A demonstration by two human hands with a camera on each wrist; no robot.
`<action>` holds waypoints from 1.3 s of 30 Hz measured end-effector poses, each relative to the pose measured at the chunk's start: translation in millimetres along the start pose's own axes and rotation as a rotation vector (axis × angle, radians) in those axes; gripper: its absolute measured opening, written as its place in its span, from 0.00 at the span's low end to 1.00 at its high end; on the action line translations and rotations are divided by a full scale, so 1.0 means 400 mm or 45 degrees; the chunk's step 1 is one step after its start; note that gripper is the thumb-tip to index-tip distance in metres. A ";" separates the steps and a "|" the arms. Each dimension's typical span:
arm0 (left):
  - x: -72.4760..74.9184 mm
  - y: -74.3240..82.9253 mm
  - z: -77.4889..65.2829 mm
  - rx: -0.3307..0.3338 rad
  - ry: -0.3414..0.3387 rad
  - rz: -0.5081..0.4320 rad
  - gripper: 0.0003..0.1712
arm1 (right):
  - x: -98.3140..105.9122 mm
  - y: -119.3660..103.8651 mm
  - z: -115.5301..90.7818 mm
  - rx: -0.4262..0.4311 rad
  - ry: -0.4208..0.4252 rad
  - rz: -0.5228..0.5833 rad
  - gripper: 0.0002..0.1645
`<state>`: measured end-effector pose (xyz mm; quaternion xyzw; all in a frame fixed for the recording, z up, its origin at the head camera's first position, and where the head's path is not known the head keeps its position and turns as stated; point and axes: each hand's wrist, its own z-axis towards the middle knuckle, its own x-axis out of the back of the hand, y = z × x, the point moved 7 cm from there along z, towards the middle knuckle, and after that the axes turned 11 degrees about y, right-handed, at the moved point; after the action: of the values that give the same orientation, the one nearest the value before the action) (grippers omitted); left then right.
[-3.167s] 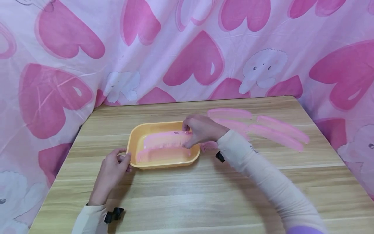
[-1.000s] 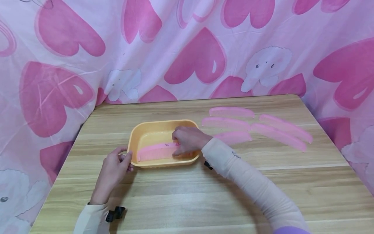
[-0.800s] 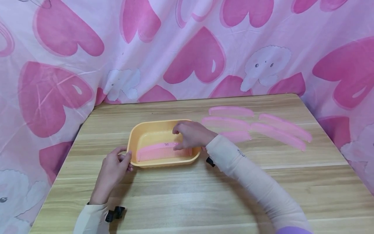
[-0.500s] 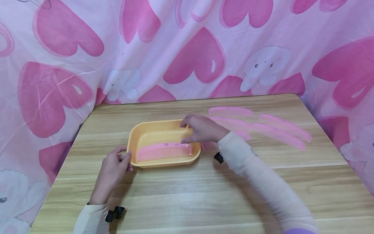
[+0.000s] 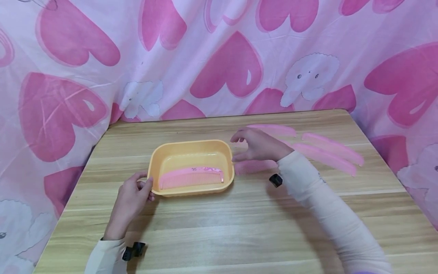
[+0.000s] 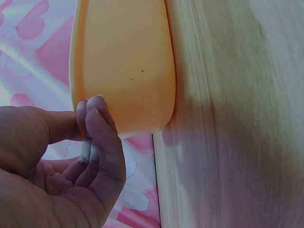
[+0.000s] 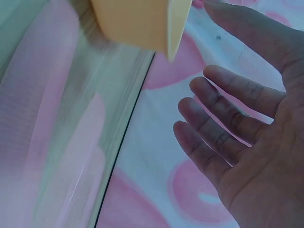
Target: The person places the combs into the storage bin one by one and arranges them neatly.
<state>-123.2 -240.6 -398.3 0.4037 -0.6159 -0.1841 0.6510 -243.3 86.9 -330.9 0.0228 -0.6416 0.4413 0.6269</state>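
One tray (image 5: 189, 159) in left grip (image 5: 132, 195).

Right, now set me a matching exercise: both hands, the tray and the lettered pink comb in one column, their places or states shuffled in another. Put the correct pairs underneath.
Column one
1. Left hand
2. Right hand
3. Yellow-orange tray
4. Lettered pink comb

Column two
A. Lying inside the tray
B. Fingers apart, holding nothing
C. Standing on the wood-grain tabletop
D. Pinching the tray's edge

Correct pairs: 1-D, 2-B, 3-C, 4-A
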 end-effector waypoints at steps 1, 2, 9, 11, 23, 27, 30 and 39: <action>0.000 0.000 0.000 -0.002 0.001 0.001 0.25 | 0.005 0.008 -0.005 -0.005 0.006 -0.007 0.31; 0.000 0.000 0.000 -0.003 0.001 0.000 0.25 | 0.011 0.014 -0.009 -0.002 0.013 -0.011 0.31; -0.001 -0.004 -0.004 0.029 -0.008 0.009 0.25 | 0.037 0.071 -0.043 -0.064 0.024 -0.022 0.33; -0.002 -0.004 -0.005 0.033 -0.009 0.011 0.25 | 0.043 0.087 -0.054 -0.090 0.016 -0.023 0.34; 0.000 0.002 -0.006 0.013 0.001 0.020 0.25 | 0.067 0.190 -0.124 -0.242 -0.024 0.012 0.35; 0.001 0.004 -0.006 0.013 0.004 0.021 0.25 | 0.071 0.214 -0.145 -0.278 -0.043 0.008 0.35; 0.001 0.005 -0.006 0.010 0.009 0.014 0.25 | 0.071 0.232 -0.159 -0.295 -0.058 -0.005 0.36; -0.001 0.004 -0.005 0.013 0.008 0.013 0.25 | 0.053 0.278 -0.183 -0.325 -0.064 -0.010 0.36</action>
<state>-121.8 -238.6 -397.2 0.4043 -0.6169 -0.1765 0.6517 -255.1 209.5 -386.3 -0.0434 -0.7081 0.3527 0.6101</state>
